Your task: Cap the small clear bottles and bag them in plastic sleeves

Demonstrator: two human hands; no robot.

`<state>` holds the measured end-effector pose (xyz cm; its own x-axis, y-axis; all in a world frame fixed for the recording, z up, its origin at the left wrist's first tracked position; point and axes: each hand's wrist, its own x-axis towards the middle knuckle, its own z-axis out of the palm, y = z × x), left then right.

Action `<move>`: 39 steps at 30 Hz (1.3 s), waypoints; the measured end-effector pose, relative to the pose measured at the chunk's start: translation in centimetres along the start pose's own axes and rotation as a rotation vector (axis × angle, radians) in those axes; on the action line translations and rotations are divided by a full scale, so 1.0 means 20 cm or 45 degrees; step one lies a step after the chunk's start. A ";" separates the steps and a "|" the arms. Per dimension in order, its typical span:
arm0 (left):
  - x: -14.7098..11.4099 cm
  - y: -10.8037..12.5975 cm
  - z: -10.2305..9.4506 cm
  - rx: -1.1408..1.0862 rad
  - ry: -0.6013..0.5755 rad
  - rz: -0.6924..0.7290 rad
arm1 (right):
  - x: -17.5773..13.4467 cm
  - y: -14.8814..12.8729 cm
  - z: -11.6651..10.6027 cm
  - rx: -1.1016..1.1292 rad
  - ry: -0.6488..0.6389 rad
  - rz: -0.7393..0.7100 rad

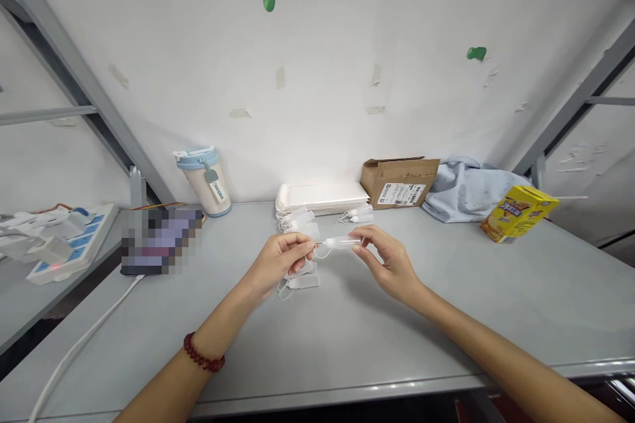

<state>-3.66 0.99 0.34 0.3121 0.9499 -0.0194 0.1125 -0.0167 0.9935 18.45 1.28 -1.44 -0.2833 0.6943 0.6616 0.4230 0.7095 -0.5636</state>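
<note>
A small clear plastic squeeze bottle [343, 243] lies level in the air above the table, its thin tip pointing left. My right hand [391, 264] pinches its base end between thumb and fingers. At the other end, my left hand [280, 261] has thumb and forefinger closed on the narrow tip; whether a cap is between them is hidden. A thin loop strap dangles below the bottle's neck. Similar bottles [303, 282] lie around and partly behind my left hand, several of them in a pile. Two or so more bottles [360, 214] rest farther back.
Along the wall stand a tumbler [208, 185], a stack of white trays or boxes [322, 196], a cardboard box [399, 185] and a bunched cloth [466, 188]. A yellow carton [518, 215] is at right. At left are a phone [163, 241] with a cable and a power strip [82, 244].
</note>
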 end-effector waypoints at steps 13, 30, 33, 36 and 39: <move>0.00 0.00 0.00 -0.010 -0.001 -0.008 | 0.00 0.00 0.00 -0.017 -0.008 -0.009; 0.00 -0.01 0.00 -0.035 0.013 -0.004 | 0.00 0.00 -0.01 -0.005 -0.036 -0.041; 0.00 -0.01 0.00 -0.048 0.016 -0.012 | 0.00 0.00 -0.01 -0.004 -0.042 -0.064; 0.00 -0.01 0.00 -0.046 0.021 -0.014 | 0.00 0.01 -0.01 -0.012 -0.041 -0.087; 0.00 0.00 0.00 -0.038 0.020 -0.009 | 0.00 0.01 -0.01 -0.029 -0.036 -0.104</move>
<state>-3.67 1.03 0.27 0.2967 0.9547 -0.0248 0.0865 -0.0010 0.9963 18.67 1.34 -1.53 -0.3419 0.6378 0.6902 0.4171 0.7611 -0.4967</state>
